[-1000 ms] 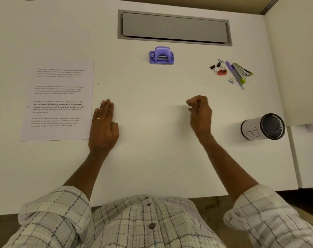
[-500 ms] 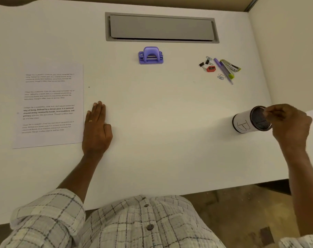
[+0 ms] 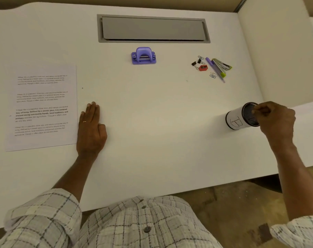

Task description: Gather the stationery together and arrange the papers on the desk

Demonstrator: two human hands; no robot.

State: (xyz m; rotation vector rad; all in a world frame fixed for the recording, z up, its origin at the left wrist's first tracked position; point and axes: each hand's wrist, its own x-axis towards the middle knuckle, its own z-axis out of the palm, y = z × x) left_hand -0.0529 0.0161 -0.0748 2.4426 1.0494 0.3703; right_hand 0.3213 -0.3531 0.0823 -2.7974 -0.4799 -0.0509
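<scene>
Black mesh is lining the cup marked B near the right edge of the desk, and my right hand is bunching curled fingertips over its mouth, since I judge the stationery belongs there; whether anything is pinched, I cannot tell. My left hand is lying flat, fingers straight, holding nothing, just beside the printed sheet, while stapler, pen and binder clips are waiting at the back right.

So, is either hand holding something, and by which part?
The left hand lies flat on the desk, holding nothing. The right hand has fingertips pinched at the mouth of the pen cup; whether they hold anything cannot be told.
</scene>
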